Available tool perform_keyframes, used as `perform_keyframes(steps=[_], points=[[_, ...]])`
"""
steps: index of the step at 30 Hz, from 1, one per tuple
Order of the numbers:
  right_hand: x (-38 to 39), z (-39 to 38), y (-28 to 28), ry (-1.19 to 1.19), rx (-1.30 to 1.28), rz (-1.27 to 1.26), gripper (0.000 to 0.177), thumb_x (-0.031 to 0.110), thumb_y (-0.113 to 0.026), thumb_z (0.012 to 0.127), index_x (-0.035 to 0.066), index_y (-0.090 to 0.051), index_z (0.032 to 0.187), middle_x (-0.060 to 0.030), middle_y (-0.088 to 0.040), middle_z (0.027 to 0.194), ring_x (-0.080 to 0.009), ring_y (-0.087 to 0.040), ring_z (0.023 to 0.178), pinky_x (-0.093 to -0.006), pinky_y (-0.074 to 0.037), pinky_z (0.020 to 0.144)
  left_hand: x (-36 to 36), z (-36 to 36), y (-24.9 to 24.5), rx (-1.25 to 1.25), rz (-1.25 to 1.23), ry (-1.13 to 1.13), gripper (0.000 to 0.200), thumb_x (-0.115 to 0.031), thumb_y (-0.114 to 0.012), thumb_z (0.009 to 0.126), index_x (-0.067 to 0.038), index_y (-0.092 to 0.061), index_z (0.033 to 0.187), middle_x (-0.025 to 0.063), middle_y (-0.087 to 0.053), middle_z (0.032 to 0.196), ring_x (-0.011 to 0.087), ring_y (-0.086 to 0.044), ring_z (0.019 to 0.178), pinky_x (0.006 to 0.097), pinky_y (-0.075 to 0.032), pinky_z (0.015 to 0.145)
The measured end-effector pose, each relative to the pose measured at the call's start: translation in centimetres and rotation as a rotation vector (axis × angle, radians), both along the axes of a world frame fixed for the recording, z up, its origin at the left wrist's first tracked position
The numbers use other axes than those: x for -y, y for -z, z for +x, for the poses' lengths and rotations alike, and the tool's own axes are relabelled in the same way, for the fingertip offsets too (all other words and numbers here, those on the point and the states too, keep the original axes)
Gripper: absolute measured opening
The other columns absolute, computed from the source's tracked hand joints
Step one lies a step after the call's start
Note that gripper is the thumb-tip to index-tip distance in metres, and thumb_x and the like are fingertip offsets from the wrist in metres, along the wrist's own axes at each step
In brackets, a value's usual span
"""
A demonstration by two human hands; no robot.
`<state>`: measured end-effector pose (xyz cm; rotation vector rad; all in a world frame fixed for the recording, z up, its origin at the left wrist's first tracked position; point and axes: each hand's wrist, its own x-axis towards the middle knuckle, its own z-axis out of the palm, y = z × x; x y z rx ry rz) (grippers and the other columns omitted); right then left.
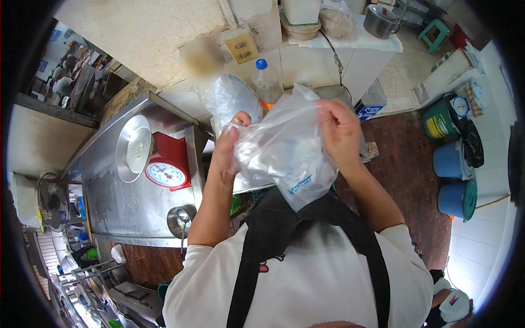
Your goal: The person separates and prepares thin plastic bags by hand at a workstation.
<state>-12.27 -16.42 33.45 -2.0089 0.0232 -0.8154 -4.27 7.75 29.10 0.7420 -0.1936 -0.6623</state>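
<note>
A clear plastic bag with blue print near its lower corner is stretched between my hands in front of my chest. My left hand grips its left edge, thumb raised and fingers partly behind the film. At the opposite upper edge, my right hand is closed on the plastic with bent fingers. Just behind the bag stand a bundle of clear plastic and a bottle with a blue cap.
A steel table at left carries a red dial scale with a metal pan. A small metal pot sits by the table's edge. Lidded buckets line the right wall. Another person is at lower right.
</note>
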Motion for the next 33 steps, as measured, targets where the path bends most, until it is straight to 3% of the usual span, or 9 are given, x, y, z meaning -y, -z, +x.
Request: perform_keyframes(steps=[3,5,7,9,13,15,18,21,33], points=[[0.8,0.0,0.3,0.09,-0.119,0.251,0.017,0.01,-0.062,0.094,0.003,-0.069,0.108,-0.0093,-0.063,0.069,-0.0185,-0.057,0.059,-0.0296,-0.046,0.057,-1.7,1.3,0.2,-0.027,0.045,0.138,0.056,-0.033,-0.073,0.086,-0.002,-0.051,0.128,0.0129,-0.067,0.108,0.0183,-0.066,0.098,0.0295,-0.054,0.082],[0.1,0.2,1.3,-0.005,-0.144,0.117,0.021,0.016,-0.06,0.097,0.004,-0.069,0.112,-0.0043,-0.061,0.069,-0.0118,-0.054,0.061,-0.0278,-0.044,0.056,-0.1,-2.3,-0.1,0.531,0.429,-0.124,0.051,-0.026,-0.068,0.09,-0.001,-0.051,0.131,0.0125,-0.065,0.117,0.021,-0.062,0.109,0.033,-0.051,0.092],[-1.1,0.6,2.4,-0.065,-0.072,-0.029,0.022,0.018,-0.059,0.099,0.005,-0.068,0.113,-0.0042,-0.063,0.072,-0.0109,-0.055,0.061,-0.0274,-0.045,0.056,1.6,-3.7,-1.1,0.71,0.629,-0.187,0.047,-0.021,-0.063,0.092,-0.001,-0.052,0.133,0.0119,-0.062,0.125,0.0225,-0.059,0.117,0.035,-0.046,0.101],[-2.1,1.1,3.2,-0.096,0.094,-0.186,0.02,0.016,-0.058,0.098,0.005,-0.068,0.111,-0.0089,-0.069,0.077,-0.0159,-0.059,0.058,-0.0281,-0.048,0.057,3.0,-2.9,-2.8,0.502,0.65,-0.043,0.042,-0.018,-0.058,0.094,-0.002,-0.054,0.133,0.011,-0.058,0.132,0.0227,-0.056,0.121,0.0358,-0.042,0.106],[0.5,1.4,2.2,-0.194,-0.059,0.687,0.022,0.024,-0.056,0.1,0.009,-0.066,0.114,-0.0042,-0.066,0.073,-0.0146,-0.059,0.06,-0.0294,-0.05,0.058,3.9,-0.2,-2.9,0.868,0.611,-0.032,0.039,-0.02,-0.057,0.095,-0.004,-0.056,0.13,0.0109,-0.059,0.125,0.0235,-0.057,0.114,0.0352,-0.044,0.104],[2.9,2.3,2.0,-0.289,0.014,1.31,0.024,0.028,-0.056,0.1,0.011,-0.064,0.115,0.0008,-0.058,0.065,-0.0118,-0.054,0.056,-0.0285,-0.047,0.053,4.0,2.0,0.3,0.43,0.369,0.078,0.037,-0.023,-0.056,0.097,-0.004,-0.056,0.128,0.0091,-0.061,0.118,0.0209,-0.06,0.106,0.0335,-0.05,0.094],[5.8,2.4,3.5,-0.529,-0.063,1.481,0.029,0.034,-0.054,0.101,0.012,-0.061,0.118,0.0047,-0.039,0.057,-0.0083,-0.04,0.049,-0.0253,-0.035,0.044,5.4,3.1,2.6,-0.066,0.051,0.052,0.034,-0.026,-0.056,0.097,-0.003,-0.06,0.122,0.0085,-0.065,0.107,0.0202,-0.065,0.093,0.0326,-0.056,0.08],[5.3,2.4,6.7,-0.36,-0.144,1.664,0.025,0.03,-0.054,0.101,0.013,-0.062,0.117,0.0061,-0.029,0.057,-0.0071,-0.027,0.046,-0.0245,-0.024,0.042,6.4,3.1,3.5,0.133,0.416,0.061,0.032,-0.024,-0.062,0.093,-0.003,-0.062,0.116,0.0087,-0.066,0.103,0.0202,-0.065,0.091,0.0341,-0.055,0.075],[5.0,1.1,22.9,0.281,-0.412,0.343,0.021,0.019,-0.055,0.099,0.0,-0.06,0.107,-0.0088,-0.066,0.093,-0.0198,-0.062,0.082,-0.0322,-0.049,0.072,8.4,5.8,25.7,0.985,0.891,-0.022,0.03,-0.018,-0.067,0.089,-0.001,-0.063,0.114,0.0099,-0.067,0.099,0.0205,-0.066,0.084,0.0356,-0.054,0.07]])
